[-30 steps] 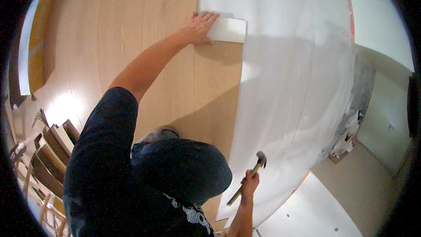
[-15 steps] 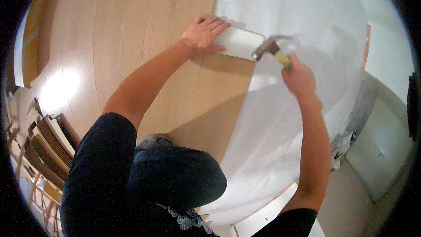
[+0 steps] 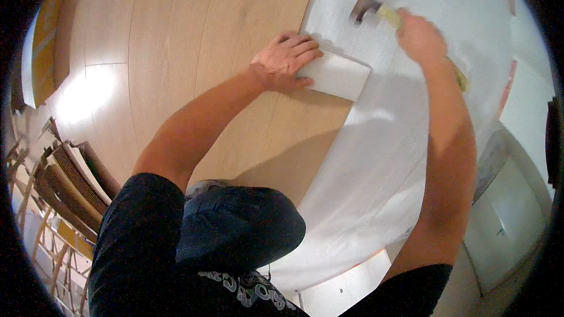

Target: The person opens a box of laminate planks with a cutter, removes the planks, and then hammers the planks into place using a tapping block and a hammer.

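Note:
My left hand [image 3: 288,61] grips the left end of a short white block [image 3: 338,76], thumb on the near side and fingers over the far side. The block lies at the edge of the light wood floor planks [image 3: 235,35], reaching out toward the white underlay sheet [image 3: 364,147]. My hand covers the block's left end, so its contact with the planks is hidden. My right hand [image 3: 423,38] is closed round the yellowish handle of a claw hammer [image 3: 369,4]. The hammer head is raised, up and right of the block, apart from it and slightly blurred.
My bent knee [image 3: 241,223] in dark cloth is over the planks below. Brown board pieces [image 3: 73,185] are stacked at the lower left, near a thin wooden frame [image 3: 56,258]. A pale panel [image 3: 499,223] is at the right, and a white board [image 3: 346,282] lies at the bottom.
The hammer has moved up and away from the block's right end, where its head was close before. My left hand still holds the block. The whole view has shifted slightly.

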Action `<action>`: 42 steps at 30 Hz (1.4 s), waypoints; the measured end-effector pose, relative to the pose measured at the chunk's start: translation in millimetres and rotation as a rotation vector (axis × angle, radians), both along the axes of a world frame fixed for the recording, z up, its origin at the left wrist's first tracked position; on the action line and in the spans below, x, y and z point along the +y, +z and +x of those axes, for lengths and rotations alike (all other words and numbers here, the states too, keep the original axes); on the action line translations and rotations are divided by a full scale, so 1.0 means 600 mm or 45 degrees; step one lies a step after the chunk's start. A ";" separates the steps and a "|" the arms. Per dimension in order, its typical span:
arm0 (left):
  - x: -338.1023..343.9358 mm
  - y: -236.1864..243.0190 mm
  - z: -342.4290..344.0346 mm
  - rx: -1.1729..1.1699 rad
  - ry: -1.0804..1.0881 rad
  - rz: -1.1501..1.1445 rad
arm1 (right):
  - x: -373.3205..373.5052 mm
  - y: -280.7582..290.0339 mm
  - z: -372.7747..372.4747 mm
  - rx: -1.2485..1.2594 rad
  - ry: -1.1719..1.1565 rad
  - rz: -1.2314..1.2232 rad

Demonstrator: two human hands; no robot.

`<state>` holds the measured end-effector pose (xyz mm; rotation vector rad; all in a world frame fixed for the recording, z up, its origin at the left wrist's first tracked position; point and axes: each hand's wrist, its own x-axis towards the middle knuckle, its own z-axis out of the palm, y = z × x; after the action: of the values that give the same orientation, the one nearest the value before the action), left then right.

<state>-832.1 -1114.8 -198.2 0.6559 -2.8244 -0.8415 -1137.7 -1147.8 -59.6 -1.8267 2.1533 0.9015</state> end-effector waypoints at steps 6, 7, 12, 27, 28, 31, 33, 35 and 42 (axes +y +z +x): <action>-0.001 0.032 -0.033 0.067 -0.091 0.042 | 0.128 -0.117 -0.112 -0.091 -0.199 -0.131; -0.005 0.027 -0.033 0.060 -0.098 0.044 | 0.126 -0.118 -0.096 -0.096 -0.080 0.016; -0.002 -0.005 -0.008 0.067 -0.022 -0.020 | 0.010 -0.022 -0.008 -0.087 -0.028 0.064; 0.022 0.020 -0.049 0.058 -0.035 0.014 | 0.368 0.009 0.040 -0.344 -0.698 -0.463; 0.037 0.012 -0.074 0.091 -0.071 -0.018 | 0.466 0.010 0.039 -0.334 -0.729 -0.712; 0.065 -0.020 -0.098 0.116 -0.136 -0.057 | 0.694 0.037 0.195 -0.484 -1.462 -0.660; 0.110 -0.020 -0.125 -0.041 -0.112 -0.049 | 0.868 0.036 0.333 -0.477 -1.785 -0.604; 0.065 -0.147 -0.119 0.103 -0.132 -0.156 | 0.965 0.044 0.475 -0.462 -2.015 -0.465; -0.064 -0.073 -0.213 -0.380 -0.324 -0.179 | 1.182 0.081 0.753 -0.628 -2.156 -0.207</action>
<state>-960.1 -1153.2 -242.0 0.4403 -3.2525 -0.6128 -685.8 -438.4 -11.2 0.1917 2.3221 -0.1465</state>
